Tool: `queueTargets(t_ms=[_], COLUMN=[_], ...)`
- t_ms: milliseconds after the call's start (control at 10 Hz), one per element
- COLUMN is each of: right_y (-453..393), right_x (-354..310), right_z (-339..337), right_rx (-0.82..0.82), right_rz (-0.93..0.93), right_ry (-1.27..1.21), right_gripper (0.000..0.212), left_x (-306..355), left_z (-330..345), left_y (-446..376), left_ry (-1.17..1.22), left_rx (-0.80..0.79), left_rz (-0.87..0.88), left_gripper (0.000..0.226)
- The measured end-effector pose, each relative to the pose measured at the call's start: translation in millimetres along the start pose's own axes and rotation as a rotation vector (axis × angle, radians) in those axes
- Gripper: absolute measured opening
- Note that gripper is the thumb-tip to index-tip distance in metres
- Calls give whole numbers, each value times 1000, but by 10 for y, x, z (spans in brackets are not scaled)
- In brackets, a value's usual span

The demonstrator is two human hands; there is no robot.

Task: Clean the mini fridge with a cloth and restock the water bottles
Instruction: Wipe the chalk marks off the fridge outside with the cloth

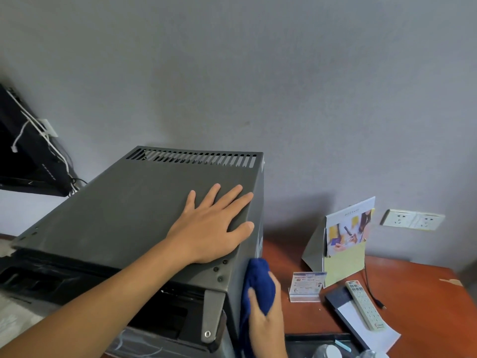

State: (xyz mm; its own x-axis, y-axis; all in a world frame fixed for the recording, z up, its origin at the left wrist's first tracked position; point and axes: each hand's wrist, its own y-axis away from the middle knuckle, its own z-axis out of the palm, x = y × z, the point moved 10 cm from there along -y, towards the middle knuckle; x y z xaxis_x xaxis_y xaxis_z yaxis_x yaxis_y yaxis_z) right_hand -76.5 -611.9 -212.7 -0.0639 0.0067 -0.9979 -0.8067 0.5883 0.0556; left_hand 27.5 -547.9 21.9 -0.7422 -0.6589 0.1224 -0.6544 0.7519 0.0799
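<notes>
A dark grey mini fridge (134,202) stands on a reddish wooden desk, seen from above, with vent slots along its back edge. My left hand (211,223) lies flat on its top near the right edge, fingers spread. My right hand (265,321) grips a bunched blue cloth (258,282) and holds it against the fridge's right side wall. At the bottom edge, the tops of clear water bottles (325,351) show on a dark tray.
On the desk (418,301) to the right stand a leaflet holder (343,241), a small acrylic card stand (307,286), and a white remote (364,303) on a dark folder. A wall socket (410,219) sits at right. Black equipment with white cables hangs at left (28,151).
</notes>
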Motion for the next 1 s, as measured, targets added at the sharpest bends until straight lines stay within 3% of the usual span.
queueTargets(t_ms=[100, 200, 400, 500, 700, 800, 900, 1000], right_y=[-615, -1175, -2233, -2313, -1734, -1056, -288, 340], right_x=[-467, -483, -387, -306, -244, -141, 44, 421], right_z=[-169, -186, -191, -179, -144, -148, -121, -44], right_rx=[129, 126, 129, 124, 112, 100, 86, 65], right_rz=[-94, -87, 52, 93, 51, 31, 44, 137], right_ry=[-92, -137, -70, -58, -45, -94, -121, -46], right_gripper=[54, 37, 42, 45, 55, 46, 51, 78], left_x=[-1, 0, -26, -36, -58, -57, -49, -46], left_z=[-11, -18, -22, -23, -26, -21, -22, -12], left_y=[-16, -31, -52, -54, -61, -49, -33, -18], left_ry=[-3, -5, 8, 8, 15, 21, 23, 14], left_rx=[7, 9, 0, -3, -5, -10, -12, -19], left_rz=[-2, 0, 4, 3, -4, -11, -19, -23], left_gripper=[65, 66, 66, 65, 65, 65, 65, 65])
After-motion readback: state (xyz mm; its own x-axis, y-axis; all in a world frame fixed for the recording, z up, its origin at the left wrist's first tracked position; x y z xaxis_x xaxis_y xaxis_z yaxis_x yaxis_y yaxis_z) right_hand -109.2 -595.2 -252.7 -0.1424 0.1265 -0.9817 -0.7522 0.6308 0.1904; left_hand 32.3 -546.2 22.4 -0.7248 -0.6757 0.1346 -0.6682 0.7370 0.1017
